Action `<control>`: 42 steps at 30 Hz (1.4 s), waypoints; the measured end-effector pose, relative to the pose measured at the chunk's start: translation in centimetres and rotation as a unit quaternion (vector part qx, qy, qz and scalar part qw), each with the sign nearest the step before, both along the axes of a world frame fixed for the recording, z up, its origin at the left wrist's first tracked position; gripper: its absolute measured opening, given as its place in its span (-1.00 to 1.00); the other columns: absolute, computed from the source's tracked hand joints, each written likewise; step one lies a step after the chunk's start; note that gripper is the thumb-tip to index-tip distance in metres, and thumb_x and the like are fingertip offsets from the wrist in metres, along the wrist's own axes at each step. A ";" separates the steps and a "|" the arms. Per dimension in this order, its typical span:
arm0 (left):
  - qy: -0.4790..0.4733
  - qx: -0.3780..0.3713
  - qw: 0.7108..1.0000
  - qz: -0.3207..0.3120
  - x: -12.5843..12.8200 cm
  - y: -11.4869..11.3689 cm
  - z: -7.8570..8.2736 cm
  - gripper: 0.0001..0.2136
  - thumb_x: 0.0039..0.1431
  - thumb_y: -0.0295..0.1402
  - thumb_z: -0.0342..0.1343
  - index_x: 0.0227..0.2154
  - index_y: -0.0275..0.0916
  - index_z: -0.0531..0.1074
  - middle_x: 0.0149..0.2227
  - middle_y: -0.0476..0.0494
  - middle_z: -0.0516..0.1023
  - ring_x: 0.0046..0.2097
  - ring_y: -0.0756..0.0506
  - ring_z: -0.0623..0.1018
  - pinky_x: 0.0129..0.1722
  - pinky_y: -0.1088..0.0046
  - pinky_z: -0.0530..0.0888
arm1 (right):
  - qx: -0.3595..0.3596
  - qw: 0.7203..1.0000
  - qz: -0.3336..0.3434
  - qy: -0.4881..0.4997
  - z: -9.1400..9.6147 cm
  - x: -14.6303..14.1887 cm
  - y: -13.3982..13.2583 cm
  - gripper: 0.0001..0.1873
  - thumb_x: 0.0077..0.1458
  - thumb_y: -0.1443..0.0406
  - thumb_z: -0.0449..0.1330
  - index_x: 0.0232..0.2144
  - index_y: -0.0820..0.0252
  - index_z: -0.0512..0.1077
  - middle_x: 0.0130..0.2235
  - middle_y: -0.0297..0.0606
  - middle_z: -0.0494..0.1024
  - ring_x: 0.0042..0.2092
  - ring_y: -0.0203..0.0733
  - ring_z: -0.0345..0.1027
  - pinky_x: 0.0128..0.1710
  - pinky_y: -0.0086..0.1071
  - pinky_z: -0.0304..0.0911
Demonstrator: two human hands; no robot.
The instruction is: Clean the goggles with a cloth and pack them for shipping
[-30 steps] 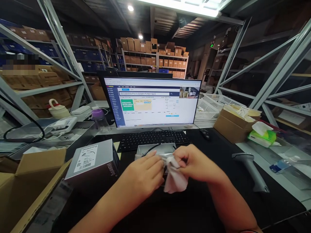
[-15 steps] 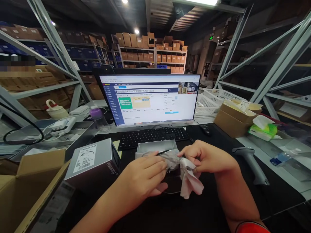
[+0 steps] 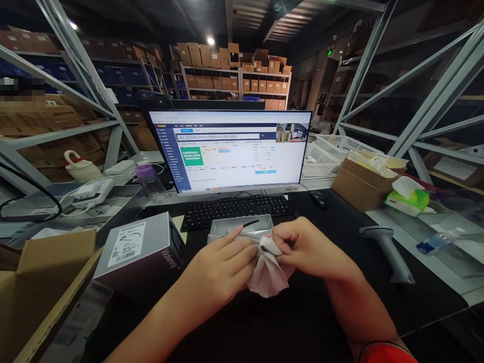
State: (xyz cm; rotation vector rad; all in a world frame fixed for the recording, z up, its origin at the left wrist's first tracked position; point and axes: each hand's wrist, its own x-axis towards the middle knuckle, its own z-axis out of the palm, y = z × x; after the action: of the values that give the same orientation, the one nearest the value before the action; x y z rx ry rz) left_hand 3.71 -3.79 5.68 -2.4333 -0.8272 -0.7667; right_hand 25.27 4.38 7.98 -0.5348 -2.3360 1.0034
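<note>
My left hand (image 3: 223,267) is closed around what appears to be a pair of glasses, mostly hidden by my fingers and the cloth. One thin black temple (image 3: 251,223) sticks out above my index finger. My right hand (image 3: 298,247) pinches a pale grey cleaning cloth (image 3: 270,280) with zigzag edges, bunched up against the glasses and my left fingertips. Just behind both hands lies an open shallow grey box (image 3: 223,225); what is in it is largely covered by my hands.
A grey printed carton (image 3: 145,247) stands left, beside an open cardboard box (image 3: 56,252). Ahead are a keyboard (image 3: 234,209), a monitor (image 3: 230,156) and a mouse (image 3: 317,198). On the right lie a barcode scanner (image 3: 389,252), a cardboard box (image 3: 359,186) and tissues (image 3: 410,199).
My right hand has moved left with the cloth, bringing it up against the glasses at my left fingers. The black temple now points up more over the grey box.
</note>
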 end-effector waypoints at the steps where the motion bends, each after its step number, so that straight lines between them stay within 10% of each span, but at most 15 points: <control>1: -0.011 0.001 1.000 0.000 -0.3 -0.1 0.3 -0.92 0.26 -0.47 0.13 -0.23 -0.35 0.48 -0.20 -0.16 0.63 -0.03 -0.10 0.59 0.29 0.10 0.37 | -0.002 1.000 0.013 0.023 0.0 0.3 0.4 -0.67 -0.12 0.54 0.15 -0.65 0.16 0.08 -0.60 -0.56 0.12 -0.50 -0.42 0.01 -0.42 -0.52 0.10; 10: -0.080 -0.069 0.994 -0.018 -1.5 -0.2 0.8 -0.86 0.15 -0.38 0.28 -0.32 -0.31 0.44 -0.20 -0.12 0.62 -0.11 -0.04 0.60 0.32 0.19 0.34 | 0.038 0.992 0.092 0.082 0.6 2.9 3.2 -0.55 -0.07 0.52 0.22 -0.67 0.15 0.00 -0.63 -0.58 0.02 -0.53 -0.43 0.03 0.11 -0.23 0.30; 16: -0.136 -0.080 0.987 0.005 -2.8 -0.6 1.5 -0.84 0.18 -0.32 0.26 -0.24 -0.27 0.48 -0.21 -0.13 0.61 -0.12 -0.05 0.58 0.26 0.18 0.41 | -0.036 0.991 -0.081 0.105 1.0 4.9 4.4 -0.48 0.00 0.28 0.35 -0.68 0.12 0.04 -0.59 -0.38 0.31 -0.25 -0.12 0.45 -0.18 -0.34 0.37; 26: -0.116 -0.099 0.988 0.011 -2.5 -0.4 1.0 -0.88 0.17 -0.36 0.26 -0.30 -0.28 0.46 -0.19 -0.13 0.61 -0.10 -0.06 0.59 0.29 0.15 0.38 | -0.155 0.973 -0.066 0.156 0.7 2.3 2.3 -0.60 0.05 0.14 0.34 -0.53 0.14 0.19 -0.46 -0.39 0.36 -0.43 -0.29 0.23 -0.44 -0.43 0.20; 35: -0.008 -0.020 0.999 0.031 -0.4 0.3 -0.4 -0.86 0.26 -0.57 0.05 -0.29 -0.30 0.50 -0.28 -0.13 0.61 -0.06 -0.08 0.58 0.26 0.07 0.39 | 0.048 0.994 -0.070 -0.065 -0.8 -1.9 -1.7 -0.64 0.06 0.37 0.29 -0.59 0.18 0.17 -0.58 -0.54 0.25 -0.51 -0.41 0.01 -0.49 -0.47 -0.13; 42: -0.038 -0.025 0.999 0.017 -0.9 -0.3 0.6 -0.90 0.19 -0.41 0.24 -0.27 -0.31 0.46 -0.20 -0.11 0.63 -0.12 -0.05 0.60 0.28 0.08 0.37 | -0.103 0.983 0.147 -0.030 0.3 1.5 3.1 -0.57 -0.11 0.47 0.29 -0.66 0.17 0.06 -0.59 -0.57 0.08 -0.51 -0.44 -0.08 -0.52 -0.51 -0.10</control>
State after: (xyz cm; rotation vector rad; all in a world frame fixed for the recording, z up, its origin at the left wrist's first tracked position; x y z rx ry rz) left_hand 2.79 -4.13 6.28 -2.4403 -0.9229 -0.8392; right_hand 26.74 7.47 8.25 -0.3034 -2.4272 1.3937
